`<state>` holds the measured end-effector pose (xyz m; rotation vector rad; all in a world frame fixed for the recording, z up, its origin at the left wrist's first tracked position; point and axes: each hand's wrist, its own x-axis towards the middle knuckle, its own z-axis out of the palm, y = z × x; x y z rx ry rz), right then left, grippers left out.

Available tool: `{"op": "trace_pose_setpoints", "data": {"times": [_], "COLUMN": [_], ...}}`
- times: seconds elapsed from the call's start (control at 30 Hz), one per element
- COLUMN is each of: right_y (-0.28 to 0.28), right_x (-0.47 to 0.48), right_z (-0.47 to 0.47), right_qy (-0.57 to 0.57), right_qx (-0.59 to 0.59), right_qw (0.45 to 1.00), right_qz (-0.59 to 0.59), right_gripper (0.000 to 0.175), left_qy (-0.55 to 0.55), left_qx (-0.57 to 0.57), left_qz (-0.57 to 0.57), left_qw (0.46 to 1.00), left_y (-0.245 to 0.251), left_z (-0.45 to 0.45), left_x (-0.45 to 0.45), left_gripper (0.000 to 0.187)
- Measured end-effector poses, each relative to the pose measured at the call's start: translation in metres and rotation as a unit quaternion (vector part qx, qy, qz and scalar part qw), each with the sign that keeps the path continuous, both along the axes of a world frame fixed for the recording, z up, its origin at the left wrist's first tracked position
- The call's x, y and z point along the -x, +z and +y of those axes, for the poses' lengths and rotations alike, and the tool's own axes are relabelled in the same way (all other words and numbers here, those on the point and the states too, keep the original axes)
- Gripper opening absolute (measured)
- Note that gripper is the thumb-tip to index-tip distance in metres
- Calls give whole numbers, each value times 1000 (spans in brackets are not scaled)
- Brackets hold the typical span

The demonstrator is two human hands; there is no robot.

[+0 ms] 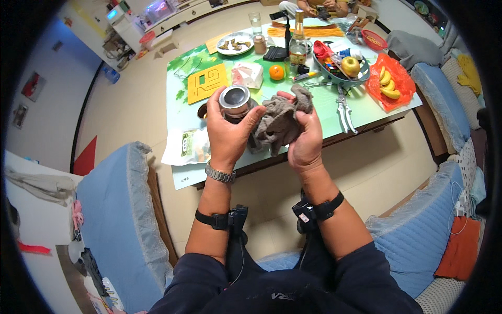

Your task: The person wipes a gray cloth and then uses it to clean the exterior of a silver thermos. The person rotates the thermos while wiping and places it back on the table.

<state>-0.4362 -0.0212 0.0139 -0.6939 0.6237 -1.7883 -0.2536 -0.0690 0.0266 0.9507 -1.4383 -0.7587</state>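
My left hand (228,135) grips a glass jar (235,114) with a round metal-rimmed lid (235,96), held upright over the near part of the table. In my right hand (308,137) is a crumpled grey-brown cloth (280,121), bunched between thumb and fingers just right of the jar. My left thumb is close to the cloth; whether it touches cannot be told. Behind the jar and cloth, a dark object is mostly hidden. A white plastic bag (198,147) with a printed label lies left of my left hand.
Beyond my hands are a yellow cut-out board (206,83), an orange (277,72), a glass bottle (298,45) and a plate (235,44). At right lie pruning shears (345,112), a filled basket (353,80) and bananas (388,84) on a red bag (406,87). Another person (321,8) sits across the table.
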Motion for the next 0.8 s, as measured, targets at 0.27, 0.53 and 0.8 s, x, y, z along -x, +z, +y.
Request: {"op": "trace_pose_setpoints", "data": {"times": [0.27,0.53,0.8], "right_y": [8,1,-5], "right_x": [-13,-49,-51], "right_z": [4,-2,-5], "right_qy": [29,-129,-111], "right_qx": [57,116,87], "right_qw": [998,946,961], "right_qz": [15,273,238], "right_gripper": [54,49,43], "left_qy": [77,119,99], "left_qx": [20,34,39], "left_qz": [3,20,47], "left_qw": [997,992,993], "left_y": [6,-2,-10], "left_z": [-3,2,-3], "left_x": [23,16,9], "left_gripper": [46,33,70]}}
